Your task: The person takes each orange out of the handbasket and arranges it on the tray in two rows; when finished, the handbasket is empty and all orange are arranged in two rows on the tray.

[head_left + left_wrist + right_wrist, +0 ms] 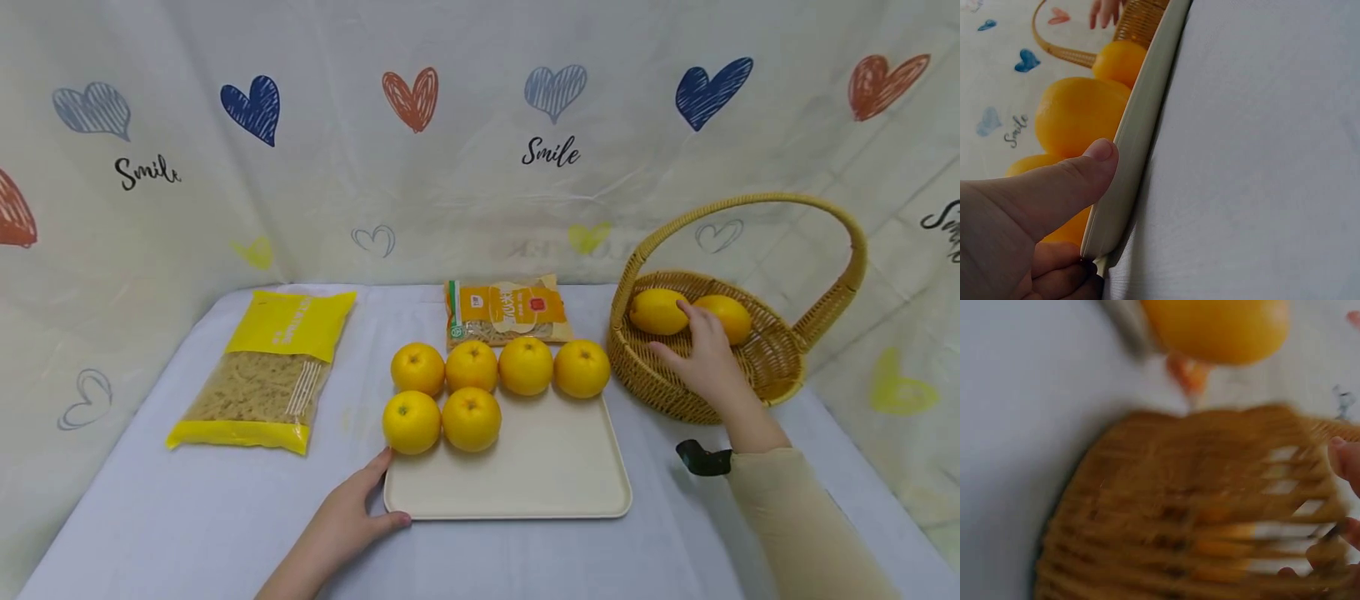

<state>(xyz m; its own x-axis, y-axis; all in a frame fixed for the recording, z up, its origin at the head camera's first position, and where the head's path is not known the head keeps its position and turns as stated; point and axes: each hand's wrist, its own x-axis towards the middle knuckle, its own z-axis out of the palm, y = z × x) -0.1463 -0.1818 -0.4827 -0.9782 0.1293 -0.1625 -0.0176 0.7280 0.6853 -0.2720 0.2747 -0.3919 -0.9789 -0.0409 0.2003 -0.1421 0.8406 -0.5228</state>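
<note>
A cream tray (547, 471) carries several oranges (472, 419), a full row along its back edge and two more in front at the left. My left hand (341, 521) holds the tray's front left corner, thumb along the front edge and fingers at the left side. In the left wrist view, the thumb presses against the tray rim (1138, 150). Over the wicker basket (647, 385), my right hand (708, 358) reaches in with fingers spread. Its fingertips overlap the two oranges (658, 312) lying inside. Blurred basket weave fills much of the right wrist view.
The basket's tall arched handle (750, 198) rises above my right hand. A yellow bag of dry food (262, 375) lies at the left, and a smaller orange packet (506, 310) lies behind the tray. A heart-printed cloth (480, 192) hangs at the back.
</note>
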